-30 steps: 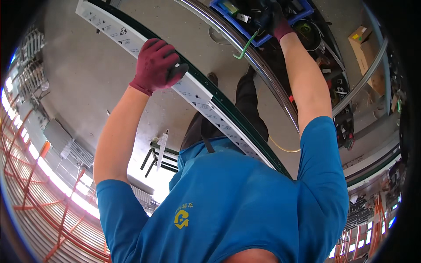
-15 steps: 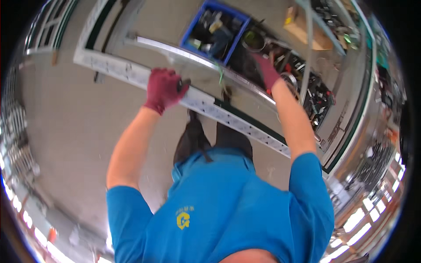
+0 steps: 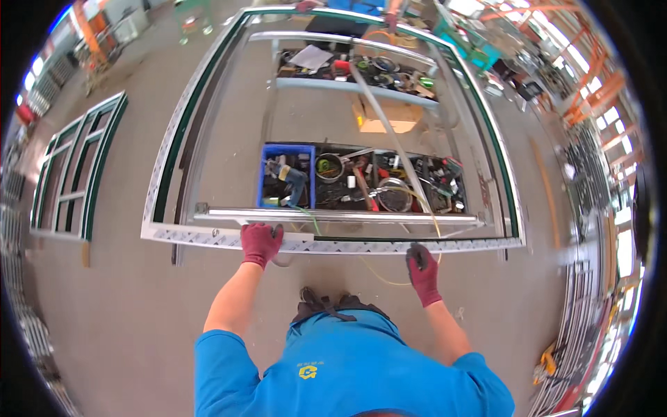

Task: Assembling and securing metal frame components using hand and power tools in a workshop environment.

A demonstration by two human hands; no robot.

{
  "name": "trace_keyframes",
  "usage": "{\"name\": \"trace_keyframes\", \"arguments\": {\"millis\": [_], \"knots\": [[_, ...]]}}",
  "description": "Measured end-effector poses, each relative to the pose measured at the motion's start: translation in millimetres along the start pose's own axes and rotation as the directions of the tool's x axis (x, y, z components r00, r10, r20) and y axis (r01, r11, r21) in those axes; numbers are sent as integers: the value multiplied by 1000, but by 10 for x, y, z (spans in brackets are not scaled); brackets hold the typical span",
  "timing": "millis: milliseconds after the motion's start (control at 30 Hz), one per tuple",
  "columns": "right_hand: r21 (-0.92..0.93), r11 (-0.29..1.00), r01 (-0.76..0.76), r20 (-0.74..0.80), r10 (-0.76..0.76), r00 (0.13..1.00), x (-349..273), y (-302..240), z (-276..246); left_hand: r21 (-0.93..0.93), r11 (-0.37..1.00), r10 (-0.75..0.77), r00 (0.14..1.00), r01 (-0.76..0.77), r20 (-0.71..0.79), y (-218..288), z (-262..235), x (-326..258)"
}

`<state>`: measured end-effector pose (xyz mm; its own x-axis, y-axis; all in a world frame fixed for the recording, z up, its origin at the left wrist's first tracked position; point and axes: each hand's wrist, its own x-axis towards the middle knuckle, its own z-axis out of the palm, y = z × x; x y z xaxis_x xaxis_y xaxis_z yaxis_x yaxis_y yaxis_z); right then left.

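Observation:
A large white and green window frame (image 3: 167, 160) lies flat in front of me. My left hand (image 3: 260, 242), in a dark red glove, grips its near rail (image 3: 347, 244), fingers curled over the white edge. My right hand (image 3: 422, 267), gloved the same way, hangs just below that rail on the right. It is closed on a small dark object (image 3: 417, 251) that I cannot identify. A thin yellow-green cable (image 3: 436, 229) loops past the rail close to the right hand.
Under the frame sit a blue bin (image 3: 268, 182) with a power tool and a shelf of mixed tools (image 3: 396, 186). A cardboard box (image 3: 382, 124) lies further back. Another green-edged frame (image 3: 69, 170) lies on the floor at left. Orange racks (image 3: 590, 76) stand at right.
The view has swung round and now looks straight along the frame. My right hand has come back from the blue bin to just below the near rail. The left hand has stayed on the rail.

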<state>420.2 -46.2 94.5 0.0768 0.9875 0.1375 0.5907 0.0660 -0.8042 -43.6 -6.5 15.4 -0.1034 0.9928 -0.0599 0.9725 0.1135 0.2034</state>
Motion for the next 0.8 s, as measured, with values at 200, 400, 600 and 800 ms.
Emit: {"name": "trace_keyframes", "arguments": {"millis": [200,400,600,800], "knots": [[156,967,-203,86,191,978,-1045,140,64,108,994,40,992,-27,-121,54,68,173],[139,869,-474,99,464,880,-2328,725,118,113,994,1,995,10,-102,-195,401,304],[69,346,-936,42,936,349,-4086,1140,158,22,999,25,998,-24,-49,-158,276,209],[410,-177,-895,-166,950,-265,-6220,765,1141,197,971,146,987,-132,-61,-96,244,195]]}}
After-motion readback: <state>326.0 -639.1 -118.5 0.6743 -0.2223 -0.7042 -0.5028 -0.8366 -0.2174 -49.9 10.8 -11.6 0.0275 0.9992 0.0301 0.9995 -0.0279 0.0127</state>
